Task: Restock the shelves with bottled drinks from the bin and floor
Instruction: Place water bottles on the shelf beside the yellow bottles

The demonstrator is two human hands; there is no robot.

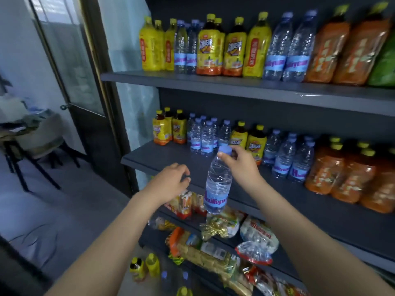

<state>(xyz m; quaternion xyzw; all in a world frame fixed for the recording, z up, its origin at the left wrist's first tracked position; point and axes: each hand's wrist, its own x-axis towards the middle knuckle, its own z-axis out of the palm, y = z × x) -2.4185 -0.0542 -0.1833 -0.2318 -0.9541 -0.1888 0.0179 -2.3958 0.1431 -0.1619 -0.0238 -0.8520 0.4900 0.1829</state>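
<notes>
My right hand point(240, 165) grips a clear water bottle point(217, 184) by its blue cap and neck, and the bottle hangs in front of the middle shelf point(162, 161). My left hand point(173, 180) hovers just left of the bottle with loosely curled fingers, holding nothing. On the middle shelf stand yellow tea bottles point(164, 131), a cluster of water bottles point(205, 137) and orange drink bottles point(333, 174). The top shelf point(192, 79) carries similar rows. More bottles stand on the floor point(147, 267) below.
Snack bags point(226, 229) fill the lower shelves. A glass door point(70, 60) stands left of the shelving unit. A chair with piled items point(27, 133) sits at the far left on the grey floor. The front left part of the middle shelf is bare.
</notes>
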